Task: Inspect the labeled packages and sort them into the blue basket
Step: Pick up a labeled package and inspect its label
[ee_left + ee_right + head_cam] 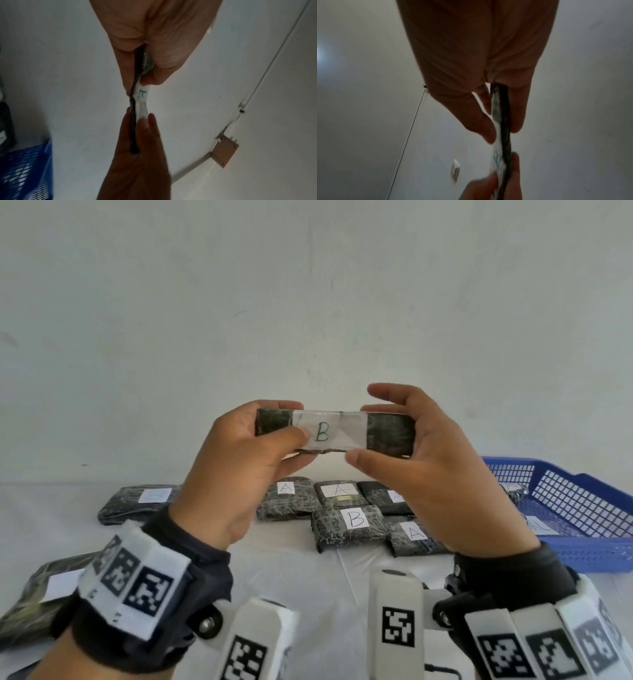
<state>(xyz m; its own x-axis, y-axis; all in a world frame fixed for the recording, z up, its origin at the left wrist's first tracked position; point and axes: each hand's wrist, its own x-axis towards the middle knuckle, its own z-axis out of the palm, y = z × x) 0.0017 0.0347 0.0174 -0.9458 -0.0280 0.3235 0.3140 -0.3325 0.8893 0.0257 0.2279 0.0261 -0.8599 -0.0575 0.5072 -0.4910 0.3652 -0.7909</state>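
Both hands hold up a flat dark package (390, 436) whose white label carries a green B (322, 432), lifted in front of the wall. My left hand (274, 436) pinches its left end between thumb and fingers. My right hand (366, 433) pinches the right end, its index finger raised above the top edge. The left wrist view shows the package (135, 75) edge-on, and so does the right wrist view, where it (501, 108) sits between thumb and fingers. The blue basket (582, 501) stands on the table at the right.
Several dark wrapped packages lie on the white table below my hands, labeled A (286, 488) or B (356, 518). Another package (137, 501) lies further left and one (37, 601) at the near left. A labeled package (541, 527) lies in the basket.
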